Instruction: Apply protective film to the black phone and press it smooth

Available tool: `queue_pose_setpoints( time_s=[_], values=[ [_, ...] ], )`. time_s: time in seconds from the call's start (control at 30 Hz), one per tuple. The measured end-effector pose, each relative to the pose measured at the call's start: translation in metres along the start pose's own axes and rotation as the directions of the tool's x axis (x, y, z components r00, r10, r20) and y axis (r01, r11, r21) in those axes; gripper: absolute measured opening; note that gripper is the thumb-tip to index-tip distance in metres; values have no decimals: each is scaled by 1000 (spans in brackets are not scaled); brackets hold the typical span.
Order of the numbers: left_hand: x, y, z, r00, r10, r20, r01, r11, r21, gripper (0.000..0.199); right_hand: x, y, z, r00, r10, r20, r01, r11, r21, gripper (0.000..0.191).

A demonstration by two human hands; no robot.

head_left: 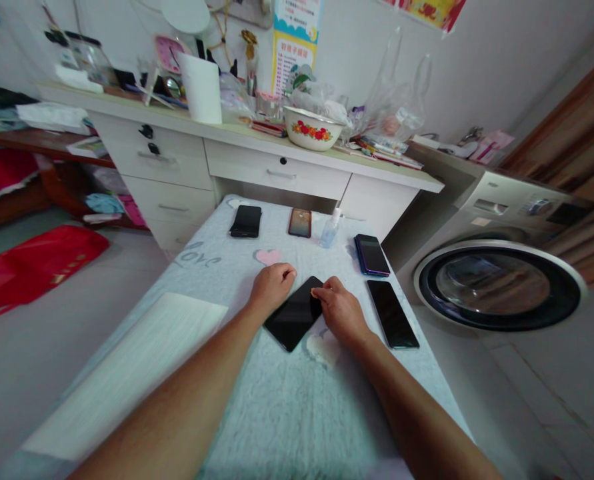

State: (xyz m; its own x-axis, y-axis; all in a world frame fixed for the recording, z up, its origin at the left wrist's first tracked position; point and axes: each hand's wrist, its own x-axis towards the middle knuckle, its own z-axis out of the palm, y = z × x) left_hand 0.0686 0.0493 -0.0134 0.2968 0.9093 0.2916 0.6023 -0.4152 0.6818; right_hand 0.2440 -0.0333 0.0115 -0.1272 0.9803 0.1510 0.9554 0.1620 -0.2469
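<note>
A black phone (295, 316) lies at a slant on the cloth-covered table, screen up. My left hand (273, 288) is curled closed at its upper left edge; what it holds, if anything, is hidden. Over the phone's upper right part, my right hand (341, 308) is closed in a pinch, with something small and light-coloured at the fingertips, too small to name. To the right lies another dark phone (393, 314), and above it a stack of phones (373, 255). A clear spray bottle (329, 230) stands farther back.
Toward the table's far edge lie a black phone (247, 221) and a brown phone or case (300, 223). A pale sheet (131, 373) covers the left side. Behind stands a cluttered desk (247, 137); a washing machine (497, 220) is at the right.
</note>
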Motion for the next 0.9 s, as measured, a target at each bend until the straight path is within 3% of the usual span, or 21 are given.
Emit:
queue_pose_setpoints(
  time_s=[0.2, 0.43, 0.77, 0.9],
  values=[
    [0, -1, 1, 1000, 6, -12, -6, 1000, -22, 23, 18, 5, -6, 999, 24, 28, -22, 997, -76, 29],
    [0, 0, 1, 1000, -9, -4, 9, 1000, 12, 22, 20, 3, 5, 999, 41, -34, -44, 995, -94, 30],
    [2, 0, 2, 1000, -28, 2, 28, 1000, 4, 23, 8, -12, 4, 996, -81, 49, 80, 997, 25, 31],
    [2, -1, 2, 999, -39, 6, 39, 999, -5, 23, 4, -21, 2, 979, -185, 83, 183, 982, 36, 30]
  ],
)
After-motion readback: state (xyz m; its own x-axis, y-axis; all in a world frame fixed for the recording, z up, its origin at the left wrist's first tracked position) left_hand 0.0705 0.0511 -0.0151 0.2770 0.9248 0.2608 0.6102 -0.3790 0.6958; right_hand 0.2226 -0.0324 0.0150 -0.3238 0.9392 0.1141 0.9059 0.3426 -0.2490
